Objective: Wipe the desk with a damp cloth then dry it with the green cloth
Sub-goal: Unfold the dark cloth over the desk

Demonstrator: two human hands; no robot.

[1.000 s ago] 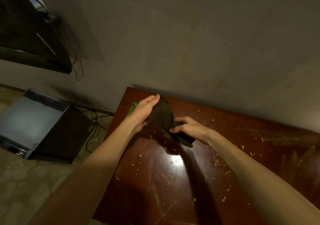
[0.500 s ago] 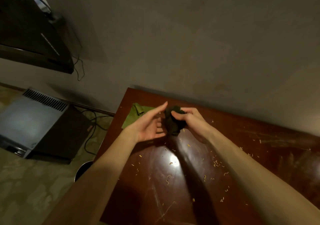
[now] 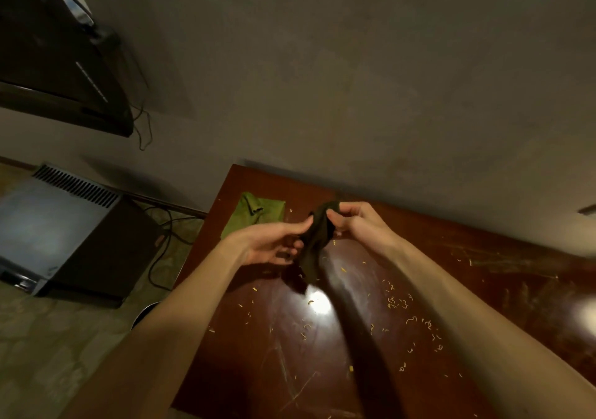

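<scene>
At the far left a dark flat panel (image 3: 61, 64) hangs on the wall (image 3: 354, 80), with thin cables (image 3: 142, 128) trailing from its lower corner. Below it a grey box (image 3: 54, 234) with a slatted vent along its far edge sits on the patterned floor (image 3: 42, 347).

The reddish-brown surface (image 3: 338, 380) starts right of the box, its far edge against the wall. The green cloth (image 3: 258, 215) lies flat near the far left corner with one corner folded over, and neither of my hands touches it.

Just right of it and nearer to me, I hold my left hand (image 3: 269, 246) palm up above the wood. Its thumb tip touches the dark cloth (image 3: 317, 241) and its fingers curl in beside the hanging part. I cannot tell whether they grip it.

The dark cloth is off the surface, bunched at the top, with a loose end drooping close to the wood. My right hand (image 3: 358, 222) pinches the bunched top between thumb and curled fingers.

Below the cloth a bright glare spot (image 3: 317, 302) shines on the wood. Pale yellow crumbs (image 3: 398, 302) are scattered around it, thickest to its right, among fine scratches.
</scene>
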